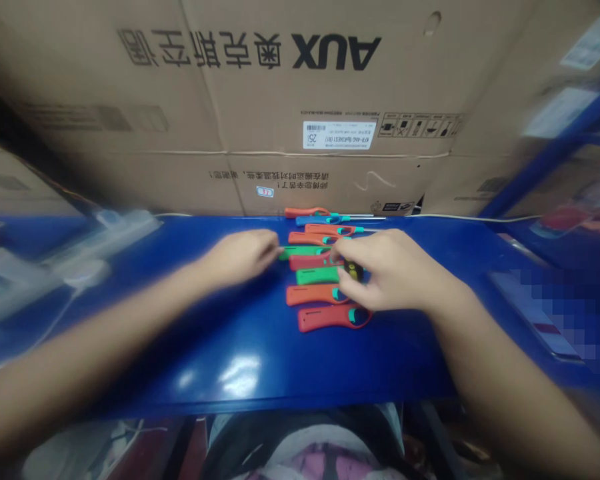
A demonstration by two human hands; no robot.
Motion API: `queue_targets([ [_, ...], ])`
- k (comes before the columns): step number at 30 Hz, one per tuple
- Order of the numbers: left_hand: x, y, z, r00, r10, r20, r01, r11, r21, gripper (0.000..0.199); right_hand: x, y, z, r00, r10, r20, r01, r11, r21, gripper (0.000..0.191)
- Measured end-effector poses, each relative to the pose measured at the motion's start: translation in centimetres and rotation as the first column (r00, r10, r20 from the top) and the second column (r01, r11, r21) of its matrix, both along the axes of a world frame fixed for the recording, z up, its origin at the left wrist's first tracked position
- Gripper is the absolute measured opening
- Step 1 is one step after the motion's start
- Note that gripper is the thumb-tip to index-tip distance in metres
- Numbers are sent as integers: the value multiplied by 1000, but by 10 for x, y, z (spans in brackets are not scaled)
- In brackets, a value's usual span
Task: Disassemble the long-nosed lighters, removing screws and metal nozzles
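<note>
Several long-nosed gas lighters lie in a column on the blue table, their handles to the left and teal triggers showing. My left hand [253, 255] is closed, with its fingertips at the handle end of a green lighter [303, 252]. My right hand [387, 270] is curled over the middle of the column, pinching a small black thing with yellow marks [353, 269]; its kind is unclear. Under that hand are a red lighter [307, 261] and a second green lighter [317, 275], their nozzles hidden. Nearest me lie an orange lighter [310, 294] and a red-orange lighter [330, 318].
Behind the blue table [220, 333] stands a large cardboard box [260, 100]. A blurred white power strip [125, 233] with a cable is at left. A phone-like flat object [540, 313] lies at right. A blue post [540, 147] rises behind it.
</note>
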State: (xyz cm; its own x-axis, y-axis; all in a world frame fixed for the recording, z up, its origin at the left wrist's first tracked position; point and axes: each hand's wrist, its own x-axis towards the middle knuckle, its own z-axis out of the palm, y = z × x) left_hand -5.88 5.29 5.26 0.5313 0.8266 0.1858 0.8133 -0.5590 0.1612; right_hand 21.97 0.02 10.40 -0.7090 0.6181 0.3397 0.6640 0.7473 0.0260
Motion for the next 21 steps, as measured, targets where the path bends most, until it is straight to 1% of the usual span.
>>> queue_targets([
  [1,-11,11,-4,991,119,64,-114,991,-70,26,0,0,0,1000,3,-5,-3,1000,3,13],
  [2,-22,22,-10,965,223,137,-200,966,-161,26,0,0,0,1000,6,-11,-6,1000,6,12],
  [3,-32,31,-16,951,266,157,-235,953,-191,26,1,0,0,1000,9,-16,-9,1000,7,12],
  [5,-48,42,-26,929,322,184,-284,936,-208,27,0,0,0,1000,17,-27,-17,1000,7,12],
  [7,-57,47,-35,906,364,218,-325,925,-195,30,0,0,0,999,25,-31,-25,1000,7,13],
  [9,-62,47,-41,883,394,257,-357,917,-180,33,0,0,-1,999,33,-34,-32,999,13,12],
  [13,-65,46,-46,861,400,315,-365,916,-167,31,0,2,-3,998,44,-43,-43,999,25,9],
  [16,-67,46,-44,856,377,354,-352,926,-136,29,3,4,-4,998,46,-49,-44,998,41,10],
  [19,-60,37,-33,859,329,392,-318,943,-96,30,6,5,-3,989,31,-146,-14,993,116,9],
  [21,-47,23,-21,888,237,394,-213,972,-102,28,7,5,-1,965,12,-261,32,986,165,8],
])
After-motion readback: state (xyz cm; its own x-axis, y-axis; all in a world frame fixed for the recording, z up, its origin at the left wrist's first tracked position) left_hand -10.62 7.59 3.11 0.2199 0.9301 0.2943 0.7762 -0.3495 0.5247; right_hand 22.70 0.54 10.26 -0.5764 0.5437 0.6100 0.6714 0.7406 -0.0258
